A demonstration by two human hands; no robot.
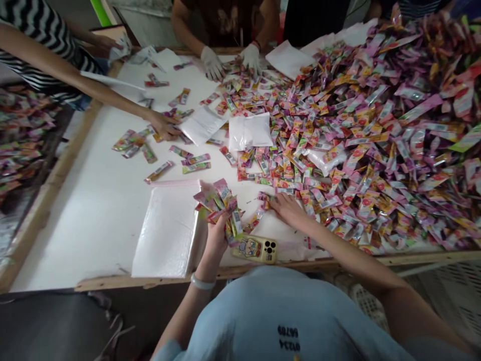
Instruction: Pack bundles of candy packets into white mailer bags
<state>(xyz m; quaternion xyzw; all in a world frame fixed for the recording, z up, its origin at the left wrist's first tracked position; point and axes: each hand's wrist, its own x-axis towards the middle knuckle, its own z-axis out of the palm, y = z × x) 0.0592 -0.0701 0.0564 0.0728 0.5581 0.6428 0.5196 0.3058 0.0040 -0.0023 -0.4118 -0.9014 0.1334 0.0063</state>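
Observation:
A bunch of colourful stick packets (235, 220) is gripped in my left hand (218, 233), which is raised near the table's front edge. My right hand (287, 208) reaches to the left edge of the packet pile, its fingers closed at a small packet (264, 197). A phone in a yellow case (255, 249) lies below and between my hands. To the left of my left hand is a stack of clear plastic bags (167, 228). Several loose packets (196, 159) lie beyond that stack.
A large heap of packets (376, 135) covers the table's right side. White pouches (250, 131) lie mid-table. Across the table are a person's gloved hands (213, 63); from the left another person's bare hand (163, 125) reaches in. A wooden rim (56, 175) edges the table (101, 200).

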